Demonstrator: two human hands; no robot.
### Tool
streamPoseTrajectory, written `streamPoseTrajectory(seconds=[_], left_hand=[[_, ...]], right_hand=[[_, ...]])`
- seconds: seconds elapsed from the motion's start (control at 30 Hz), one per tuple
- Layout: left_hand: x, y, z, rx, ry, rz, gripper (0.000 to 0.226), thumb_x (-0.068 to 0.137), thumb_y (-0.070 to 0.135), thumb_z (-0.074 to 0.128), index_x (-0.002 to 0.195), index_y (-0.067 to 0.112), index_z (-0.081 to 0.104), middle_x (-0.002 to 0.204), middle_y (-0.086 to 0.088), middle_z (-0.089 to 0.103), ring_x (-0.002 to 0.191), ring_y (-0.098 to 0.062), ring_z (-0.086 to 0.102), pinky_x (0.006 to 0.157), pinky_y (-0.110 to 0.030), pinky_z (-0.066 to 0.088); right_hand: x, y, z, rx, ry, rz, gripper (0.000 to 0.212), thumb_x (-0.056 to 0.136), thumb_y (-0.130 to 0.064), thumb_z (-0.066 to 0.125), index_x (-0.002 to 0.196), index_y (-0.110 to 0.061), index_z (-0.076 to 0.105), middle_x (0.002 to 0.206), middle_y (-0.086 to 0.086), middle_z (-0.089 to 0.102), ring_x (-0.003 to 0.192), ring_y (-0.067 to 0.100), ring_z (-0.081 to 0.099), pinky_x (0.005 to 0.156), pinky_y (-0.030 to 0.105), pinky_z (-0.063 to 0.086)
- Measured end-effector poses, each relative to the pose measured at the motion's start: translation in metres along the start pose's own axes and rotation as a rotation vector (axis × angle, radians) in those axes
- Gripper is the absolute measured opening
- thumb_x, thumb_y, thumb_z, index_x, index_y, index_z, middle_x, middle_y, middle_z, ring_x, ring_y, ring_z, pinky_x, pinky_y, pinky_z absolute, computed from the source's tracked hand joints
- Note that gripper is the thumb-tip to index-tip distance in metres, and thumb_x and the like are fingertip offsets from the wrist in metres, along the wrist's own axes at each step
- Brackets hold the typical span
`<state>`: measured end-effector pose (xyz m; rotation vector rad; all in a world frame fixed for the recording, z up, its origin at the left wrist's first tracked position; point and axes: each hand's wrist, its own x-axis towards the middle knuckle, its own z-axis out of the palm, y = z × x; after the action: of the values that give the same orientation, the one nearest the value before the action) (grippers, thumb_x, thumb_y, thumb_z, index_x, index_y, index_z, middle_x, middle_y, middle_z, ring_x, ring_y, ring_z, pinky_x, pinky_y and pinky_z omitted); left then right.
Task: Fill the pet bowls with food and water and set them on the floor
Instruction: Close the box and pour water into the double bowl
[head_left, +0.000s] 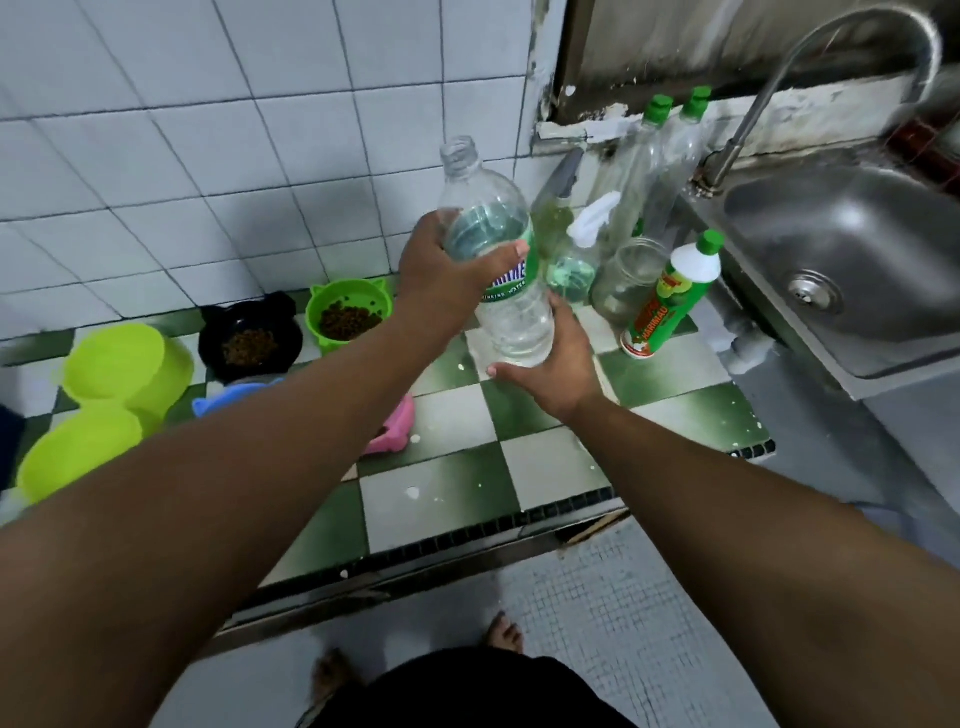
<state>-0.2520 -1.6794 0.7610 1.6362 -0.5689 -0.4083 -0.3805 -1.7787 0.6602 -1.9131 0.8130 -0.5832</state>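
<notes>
Bottle (488, 208), uncapped, clamped in curled fingers of left hand (441, 275). Base cupped by right hand (558, 358), fingers curled round. Kibble-filled green bowl (348, 306) left of fingers.

White tiled wall (156, 130), checkered counter (457, 483) (green-and-white), steel sink (857, 234).

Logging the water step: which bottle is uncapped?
The water bottle held by the left hand and right hand; its neck is open, while the two tall bottles and the detergent bottle wear green caps.
</notes>
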Motion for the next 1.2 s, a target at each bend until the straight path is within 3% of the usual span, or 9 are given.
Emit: streamPoseTrajectory(seconds=[0.13,0.37,0.47,0.63,0.73,0.83,1.03,1.2], left_hand=[[-0.008,0.002,-0.046,-0.063,0.103,-0.034,0.076,0.058,0.047,0.092,0.122,0.022,0.061,0.113,0.004,0.071,0.099,-0.010,0.072,0.086,-0.037,0.062],[-0.018,-0.004,-0.128,-0.103,0.213,-0.073,0.071,0.066,0.040,0.092,0.127,0.019,0.060,0.114,0.002,0.070,0.100,-0.011,0.071,0.085,-0.033,0.062],[-0.018,-0.011,-0.158,-0.134,0.245,-0.079,0.061,0.067,0.038,0.091,0.118,0.018,0.064,0.107,0.001,0.073,0.095,-0.012,0.073,0.083,-0.036,0.063],[-0.012,-0.030,-0.195,-0.264,0.289,-0.157,0.081,0.049,0.053,0.096,0.114,0.019,0.063,0.108,-0.007,0.074,0.096,-0.023,0.075,0.085,-0.049,0.062],[-0.011,-0.036,-0.221,-0.321,0.237,-0.224,0.082,0.058,0.049,0.094,0.124,0.025,0.051,0.116,0.000,0.068,0.102,-0.020,0.073,0.089,-0.050,0.061],[-0.010,-0.047,-0.245,-0.376,0.165,-0.300,0.069,0.078,0.031,0.087,0.130,0.025,0.042,0.115,0.009,0.057,0.103,-0.013,0.067,0.087,-0.048,0.061],[-0.004,-0.067,-0.276,-0.471,0.153,-0.388,0.045,0.083,0.022,0.084,0.114,0.023,0.052,0.107,0.011,0.062,0.099,-0.015,0.070,0.092,-0.050,0.059],[0.006,-0.085,-0.283,-0.574,0.236,-0.418,0.057,0.080,0.025,0.086,0.124,0.020,0.050,0.115,0.001,0.065,0.104,-0.022,0.072,0.092,-0.050,0.059]], right_hand=[[0.002,-0.033,0.034,-0.069,-0.027,-0.059,0.106,0.044,-0.051,0.093,0.134,-0.029,0.043,0.129,-0.006,0.061,0.119,0.014,0.059,0.101,0.042,0.052],[-0.015,-0.081,0.095,-0.112,-0.115,-0.136,0.092,0.054,-0.042,0.091,0.133,-0.028,0.044,0.126,-0.003,0.058,0.115,0.017,0.059,0.097,0.043,0.052],[-0.015,-0.094,0.116,-0.159,-0.137,-0.168,0.090,0.053,-0.044,0.091,0.129,-0.036,0.044,0.123,-0.005,0.061,0.114,0.019,0.061,0.092,0.049,0.054],[-0.014,-0.118,0.141,-0.264,-0.170,-0.206,0.083,0.052,-0.045,0.087,0.122,-0.038,0.044,0.118,-0.006,0.062,0.108,0.020,0.062,0.086,0.050,0.056],[-0.013,-0.127,0.158,-0.356,-0.205,-0.189,0.082,0.053,-0.041,0.086,0.123,-0.037,0.043,0.116,-0.007,0.061,0.106,0.019,0.061,0.084,0.044,0.056],[-0.009,-0.128,0.176,-0.459,-0.217,-0.200,0.092,0.052,-0.044,0.084,0.133,-0.032,0.044,0.120,-0.003,0.061,0.108,0.021,0.061,0.089,0.043,0.055],[-0.002,-0.133,0.202,-0.606,-0.238,-0.217,0.099,0.061,-0.037,0.090,0.143,-0.022,0.037,0.138,0.008,0.054,0.122,0.030,0.053,0.101,0.049,0.047],[0.021,-0.139,0.213,-0.705,-0.291,-0.299,0.102,0.066,-0.032,0.090,0.150,-0.014,0.034,0.143,0.014,0.050,0.128,0.033,0.048,0.107,0.049,0.042]])
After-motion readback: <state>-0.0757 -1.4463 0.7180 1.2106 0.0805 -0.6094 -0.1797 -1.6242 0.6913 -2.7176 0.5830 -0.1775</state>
